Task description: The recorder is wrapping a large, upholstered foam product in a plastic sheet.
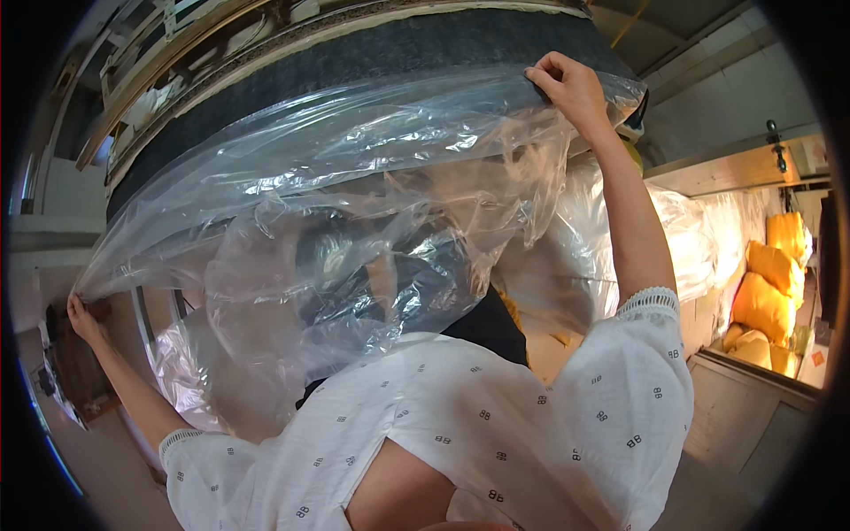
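Clear plastic sheeting (354, 203), thin and crumpled, is stretched across the front of a large dark grey roll (372, 57) that arches over the upper part of the view. Left hand (81, 316), arm raised, is closed in a pinch on the far left edge of the sheeting, which is drawn taut there. Beside that hand, a brown object (75, 372) sits low; its kind cannot be told. Centre: the sheeting hangs in loose folds like an open bag, with dark material (416, 279) showing through it; contents are not readable beyond that. White patterned sleeves (496, 425) fill the lower view. Right hand (567, 84), also raised, has its fingers curled shut over the upper right edge of the sheeting, against the roll. Further right: more plastic-wrapped bulk (682, 239), then yellow sacks (770, 292) stacked along a wall, near a pale cabinet (753, 407).
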Available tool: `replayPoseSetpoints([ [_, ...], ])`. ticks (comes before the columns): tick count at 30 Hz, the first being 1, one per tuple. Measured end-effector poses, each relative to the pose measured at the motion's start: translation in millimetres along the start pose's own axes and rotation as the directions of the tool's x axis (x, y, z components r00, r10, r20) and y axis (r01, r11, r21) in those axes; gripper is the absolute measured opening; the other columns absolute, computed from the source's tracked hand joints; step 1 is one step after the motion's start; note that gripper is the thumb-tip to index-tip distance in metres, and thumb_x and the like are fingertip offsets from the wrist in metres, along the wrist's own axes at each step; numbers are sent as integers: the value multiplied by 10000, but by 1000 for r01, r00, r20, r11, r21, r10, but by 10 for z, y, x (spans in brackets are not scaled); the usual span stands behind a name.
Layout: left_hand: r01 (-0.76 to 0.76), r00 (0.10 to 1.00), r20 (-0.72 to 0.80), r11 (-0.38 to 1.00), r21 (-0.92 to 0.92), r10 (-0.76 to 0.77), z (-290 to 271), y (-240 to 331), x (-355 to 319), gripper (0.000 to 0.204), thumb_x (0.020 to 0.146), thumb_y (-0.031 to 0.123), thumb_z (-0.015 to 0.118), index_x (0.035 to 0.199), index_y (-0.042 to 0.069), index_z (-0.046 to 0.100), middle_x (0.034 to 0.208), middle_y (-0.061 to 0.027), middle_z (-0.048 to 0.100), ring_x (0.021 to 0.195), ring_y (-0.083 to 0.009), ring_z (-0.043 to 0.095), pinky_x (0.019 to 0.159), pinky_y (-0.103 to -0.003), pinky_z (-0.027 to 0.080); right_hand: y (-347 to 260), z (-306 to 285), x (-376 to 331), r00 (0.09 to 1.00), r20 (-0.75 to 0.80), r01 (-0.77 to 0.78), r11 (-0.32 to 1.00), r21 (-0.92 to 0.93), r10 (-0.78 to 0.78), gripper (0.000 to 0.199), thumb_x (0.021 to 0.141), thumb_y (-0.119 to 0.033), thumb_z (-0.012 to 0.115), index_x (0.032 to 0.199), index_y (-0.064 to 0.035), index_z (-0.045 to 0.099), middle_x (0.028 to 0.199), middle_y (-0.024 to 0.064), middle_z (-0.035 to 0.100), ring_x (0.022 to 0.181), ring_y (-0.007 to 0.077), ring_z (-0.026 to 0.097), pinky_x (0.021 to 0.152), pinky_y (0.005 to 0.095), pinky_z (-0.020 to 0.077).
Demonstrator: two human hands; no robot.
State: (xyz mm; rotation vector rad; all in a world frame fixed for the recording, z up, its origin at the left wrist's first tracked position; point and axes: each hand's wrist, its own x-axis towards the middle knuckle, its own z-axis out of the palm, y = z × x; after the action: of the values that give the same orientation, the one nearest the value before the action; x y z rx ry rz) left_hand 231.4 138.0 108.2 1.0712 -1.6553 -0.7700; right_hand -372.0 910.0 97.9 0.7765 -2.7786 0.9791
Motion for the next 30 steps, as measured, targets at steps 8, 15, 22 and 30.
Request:
replayPoseSetpoints([
  [8, 189, 982, 42, 977, -99, -185, -631, -18, -649, 303, 897, 228, 565, 1139, 45, 563, 1113, -54, 580, 993, -150, 542, 831, -252, 434, 236, 130, 398, 968, 149, 148, 937, 316, -203, 158, 803, -193, 628, 880, -54, 623, 742, -7, 586, 695, 78, 520, 642, 240, 428],
  [15, 99, 978, -96, 813, -573, -186, 973, 1079, -435, 162, 880, 154, 557, 991, 44, 599, 875, -50, 593, 810, -125, 548, 681, -221, 426, 393, -809, 1557, 978, -159, 83, 454, 887, 133, 196, 881, -192, 557, 958, -15, 591, 933, 66, 611, 885, 131, 555, 807, 270, 427],
  [22, -105, 979, -136, 951, 291, 150, 2219, 281, -302, 320, 837, 309, 588, 942, 11, 640, 839, -60, 649, 789, -147, 588, 767, -274, 444, 1182, 409, 1688, 889, -456, 104, 954, 280, 37, 228, 858, -205, 584, 956, 0, 583, 834, 49, 603, 788, 113, 549, 741, 244, 435],
  [30, -28, 1000, 4, 976, 214, 28, 2544, 154, 271, 361, 835, 356, 598, 1008, 44, 658, 906, -40, 653, 883, -140, 576, 815, -265, 408, 998, 445, 1899, 918, -395, 116, 978, 173, -39, 223, 826, -228, 615, 878, -11, 617, 794, 39, 601, 724, 114, 536, 697, 250, 427],
])
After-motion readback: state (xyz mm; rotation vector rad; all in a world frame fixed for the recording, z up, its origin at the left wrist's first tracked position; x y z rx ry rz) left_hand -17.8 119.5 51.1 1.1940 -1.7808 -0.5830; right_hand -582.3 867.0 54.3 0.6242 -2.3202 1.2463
